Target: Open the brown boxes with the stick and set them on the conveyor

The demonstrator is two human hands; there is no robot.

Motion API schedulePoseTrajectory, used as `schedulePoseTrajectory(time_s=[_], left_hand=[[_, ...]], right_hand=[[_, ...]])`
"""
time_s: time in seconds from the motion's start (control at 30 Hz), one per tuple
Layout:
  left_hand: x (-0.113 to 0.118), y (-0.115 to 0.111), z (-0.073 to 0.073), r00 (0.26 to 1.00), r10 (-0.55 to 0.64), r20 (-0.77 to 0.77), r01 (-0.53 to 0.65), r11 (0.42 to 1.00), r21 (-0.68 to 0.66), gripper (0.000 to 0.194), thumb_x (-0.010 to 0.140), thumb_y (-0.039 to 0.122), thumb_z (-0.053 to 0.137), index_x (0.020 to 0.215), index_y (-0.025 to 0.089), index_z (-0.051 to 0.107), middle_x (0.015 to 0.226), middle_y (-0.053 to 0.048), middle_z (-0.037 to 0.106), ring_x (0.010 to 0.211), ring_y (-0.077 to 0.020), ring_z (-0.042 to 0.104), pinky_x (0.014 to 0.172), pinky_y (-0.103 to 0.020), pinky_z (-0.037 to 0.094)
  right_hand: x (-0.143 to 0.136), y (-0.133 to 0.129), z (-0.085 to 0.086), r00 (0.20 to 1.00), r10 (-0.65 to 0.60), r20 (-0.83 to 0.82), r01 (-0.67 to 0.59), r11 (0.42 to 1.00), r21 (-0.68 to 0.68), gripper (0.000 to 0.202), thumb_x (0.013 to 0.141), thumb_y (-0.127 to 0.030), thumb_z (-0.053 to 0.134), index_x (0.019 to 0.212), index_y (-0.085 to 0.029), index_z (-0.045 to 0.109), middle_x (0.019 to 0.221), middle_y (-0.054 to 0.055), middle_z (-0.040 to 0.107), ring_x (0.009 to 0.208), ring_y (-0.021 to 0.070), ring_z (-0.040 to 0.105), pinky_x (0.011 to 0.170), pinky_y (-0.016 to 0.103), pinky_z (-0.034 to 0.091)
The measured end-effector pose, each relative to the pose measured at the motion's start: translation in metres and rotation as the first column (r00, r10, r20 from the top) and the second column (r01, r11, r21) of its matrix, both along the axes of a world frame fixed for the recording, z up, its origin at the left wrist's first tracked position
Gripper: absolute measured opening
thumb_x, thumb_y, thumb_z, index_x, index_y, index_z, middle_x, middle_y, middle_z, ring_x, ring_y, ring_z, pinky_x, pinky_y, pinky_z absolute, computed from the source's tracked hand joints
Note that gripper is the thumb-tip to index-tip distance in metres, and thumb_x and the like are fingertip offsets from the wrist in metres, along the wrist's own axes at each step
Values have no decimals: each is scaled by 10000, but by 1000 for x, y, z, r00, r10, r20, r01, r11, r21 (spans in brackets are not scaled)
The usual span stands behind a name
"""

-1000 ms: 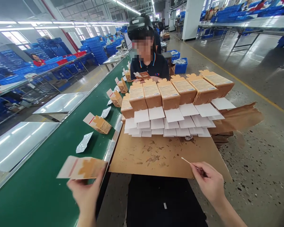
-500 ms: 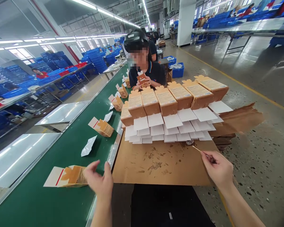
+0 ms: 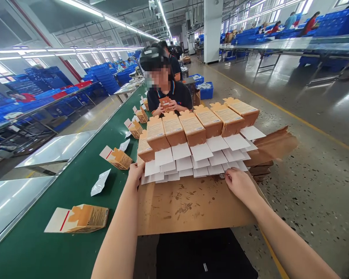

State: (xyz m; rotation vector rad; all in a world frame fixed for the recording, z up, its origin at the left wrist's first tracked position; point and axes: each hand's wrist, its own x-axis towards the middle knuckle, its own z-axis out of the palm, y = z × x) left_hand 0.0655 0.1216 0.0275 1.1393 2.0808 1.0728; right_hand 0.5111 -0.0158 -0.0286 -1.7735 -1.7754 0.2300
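Small orange-brown cartons (image 3: pixel 192 128) lie stacked in rows on a cardboard-covered table, white flaps (image 3: pixel 164 157) hanging toward me. At the stack's left side is my left hand (image 3: pixel 135 174), fingers curled against the lowest cartons' edge; what they grip is hidden. My right hand (image 3: pixel 241 183) is closed below the flaps on the right, beside a small clear round dish (image 3: pixel 222 176). The cotton swab seen in it a moment ago is hidden behind the fingers. An open carton (image 3: pixel 88 217) lies on the green belt to my left, with a silver pouch (image 3: pixel 101 182) beyond it.
The green conveyor belt (image 3: pixel 26 236) runs along the left, carrying more open cartons (image 3: pixel 119 159) and pouches. A co-worker (image 3: pixel 165 91) across the stack holds a carton in both hands. Brown cardboard sheets (image 3: pixel 276 143) stick out at the right. Dark marks spot the table's cardboard (image 3: pixel 163 221).
My left hand has moved from the near carton on the belt forward to the stack's left edge. My right hand has moved forward and left to the dish. The view has turned slightly right.
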Motion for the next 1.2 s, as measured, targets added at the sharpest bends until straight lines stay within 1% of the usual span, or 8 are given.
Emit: schedulePoseTrajectory(time_s=[0.1,0.23,0.3,0.4,0.57,0.73,0.97,1.2], left_hand=[[-22,-41,-2,990,75,119,-77,997,17,656,874,400,900,1434,164,653,1185,-176,873,1116,-354,887,1043,-519,713],[-45,-129,-17,913,134,386,-188,976,106,877,766,365,983,1534,258,573,1330,-155,876,1246,-361,897,1174,-602,703],[-36,-173,-29,840,68,538,-190,966,175,939,656,378,1092,1487,299,662,1408,-140,878,1399,-421,851,1232,-639,681],[6,-216,-47,781,-60,622,-62,983,172,914,607,471,1179,1417,267,807,1443,-159,888,1468,-489,814,1281,-674,655],[75,-222,-63,779,-133,613,48,987,154,862,669,569,1184,1358,198,823,1378,-209,897,1338,-456,872,1223,-639,683],[79,-215,-75,817,-181,548,102,980,172,861,708,621,1171,1350,211,771,1334,-188,897,1261,-404,888,1148,-581,709],[85,-226,-97,908,-209,364,135,966,218,940,675,621,1163,1404,218,727,1383,-209,877,1323,-428,872,1161,-570,699],[101,-245,-89,987,-159,35,152,978,143,813,800,575,1012,1467,264,667,1351,-176,877,1229,-446,886,941,-528,730]], right_hand=[[7,-12,4,1000,-1,-3,1,1000,9,259,1051,-223,645,820,-276,750,821,58,737,729,244,712,677,339,538],[11,-50,6,994,-20,-108,39,983,179,369,1158,-431,639,872,-260,797,726,38,691,645,224,662,651,345,564],[2,-70,6,980,-20,-199,67,971,230,415,1181,-495,674,881,-252,824,708,40,701,613,215,639,622,348,571],[-29,-94,2,946,57,-319,18,973,229,359,1189,-449,725,919,-257,864,719,25,722,609,203,639,592,330,565],[-107,-115,-23,890,270,-367,-220,960,174,322,1202,-302,681,936,-264,858,739,-4,720,616,162,638,584,276,529],[-154,-114,-51,895,375,-244,-343,925,163,347,1181,-168,633,865,-260,745,755,-27,661,622,136,590,625,255,489],[-129,-103,-49,911,316,-265,-262,939,222,363,1211,-168,590,892,-261,737,770,-12,664,644,146,609,645,265,503],[-85,-114,-32,921,175,-349,-92,966,241,366,1230,-318,678,888,-271,799,704,-24,631,575,145,558,546,282,479]])
